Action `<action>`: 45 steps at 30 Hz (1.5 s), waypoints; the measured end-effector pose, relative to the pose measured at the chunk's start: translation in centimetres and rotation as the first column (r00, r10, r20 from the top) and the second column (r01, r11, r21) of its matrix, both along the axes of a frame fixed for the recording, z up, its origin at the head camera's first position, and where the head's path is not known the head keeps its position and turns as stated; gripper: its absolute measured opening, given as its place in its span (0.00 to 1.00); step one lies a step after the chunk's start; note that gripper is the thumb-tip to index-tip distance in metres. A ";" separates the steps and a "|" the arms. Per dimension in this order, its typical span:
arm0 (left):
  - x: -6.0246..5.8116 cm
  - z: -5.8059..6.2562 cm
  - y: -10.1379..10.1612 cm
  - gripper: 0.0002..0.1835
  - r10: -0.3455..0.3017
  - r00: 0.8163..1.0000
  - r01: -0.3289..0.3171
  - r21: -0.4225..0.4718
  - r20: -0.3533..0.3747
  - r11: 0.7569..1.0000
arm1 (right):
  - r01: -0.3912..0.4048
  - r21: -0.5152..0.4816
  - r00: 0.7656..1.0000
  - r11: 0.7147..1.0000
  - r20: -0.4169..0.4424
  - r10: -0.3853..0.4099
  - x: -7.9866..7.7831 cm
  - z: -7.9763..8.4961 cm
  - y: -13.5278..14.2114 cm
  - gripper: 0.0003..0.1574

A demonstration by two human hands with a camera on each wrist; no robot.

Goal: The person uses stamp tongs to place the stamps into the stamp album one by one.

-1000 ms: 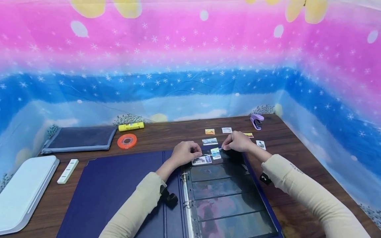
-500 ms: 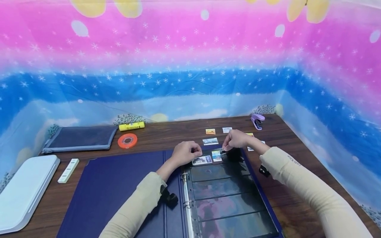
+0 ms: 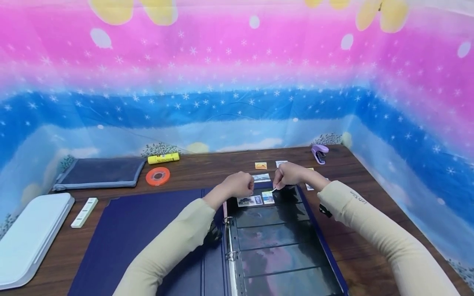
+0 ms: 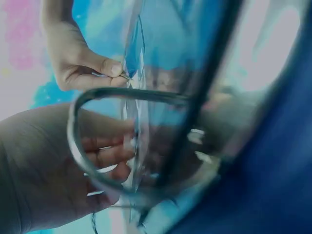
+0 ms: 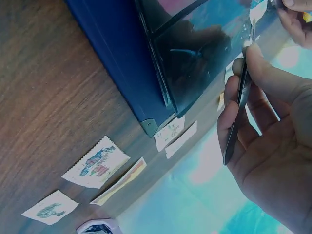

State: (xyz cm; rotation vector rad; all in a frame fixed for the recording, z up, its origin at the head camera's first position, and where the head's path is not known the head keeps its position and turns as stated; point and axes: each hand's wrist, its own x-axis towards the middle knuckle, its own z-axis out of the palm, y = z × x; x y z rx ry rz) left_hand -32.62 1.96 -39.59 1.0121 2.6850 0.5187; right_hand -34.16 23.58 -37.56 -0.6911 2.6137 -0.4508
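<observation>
My right hand [image 3: 288, 174] pinches dark metal tweezers [image 5: 239, 107] between thumb and fingers. The tweezers' tips are at the upper edge of a small blue and yellow stamp [image 3: 268, 198] in the top strip of a black, clear-pocketed album page [image 3: 274, 236]. Beside it on the left lies a wider stamp [image 3: 249, 201] with a dark picture. My left hand [image 3: 238, 184], fingers curled, holds the page's top edge; in the left wrist view its fingertips [image 4: 127, 141] meet that edge behind a metal binder ring [image 4: 74, 131]. The page sits in an open blue ring binder [image 3: 148, 234].
Several loose stamps lie beyond the binder, including an orange one [image 3: 261, 165] and a landscape one [image 3: 261, 178]. A purple stapler [image 3: 319, 154] stands back right. Leftward are an orange tape roll [image 3: 158, 176], yellow glue stick [image 3: 163, 158], mesh pouch [image 3: 100, 172] and white case [image 3: 35, 240].
The blue and yellow stamp has moved down into the top strip, beside the wider stamp. My right hand has shifted slightly left with the tweezers. My left hand has moved slightly right.
</observation>
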 end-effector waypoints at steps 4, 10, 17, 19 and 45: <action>-0.5 0.6 1.8 0.09 -0.037 0.996 0.035 0.029 0.080 0.999 | -0.002 -0.012 1.000 1.000 -0.013 0.002 0.1 0.2 0.5 0.06; -0.6 -0.1 2.9 0.08 -0.065 0.990 0.050 0.119 0.125 0.992 | 0.054 -0.060 0.996 0.997 -0.069 -0.058 0.1 0.3 2.6 0.07; -0.2 -1.1 2.8 0.06 -0.063 0.989 0.033 0.214 0.135 0.976 | 0.174 -0.113 0.966 0.978 -0.172 -0.192 0.0 0.8 6.3 0.09; -0.2 -1.4 2.6 0.05 -0.066 0.988 0.031 0.237 0.142 0.971 | 0.207 -0.110 0.955 0.972 -0.193 -0.225 -0.1 0.9 7.1 0.10; -0.4 -2.1 2.6 0.09 -0.061 0.942 -0.074 0.379 0.330 0.922 | 0.368 0.037 0.921 0.929 -0.153 -0.359 -3.3 -0.9 8.4 0.07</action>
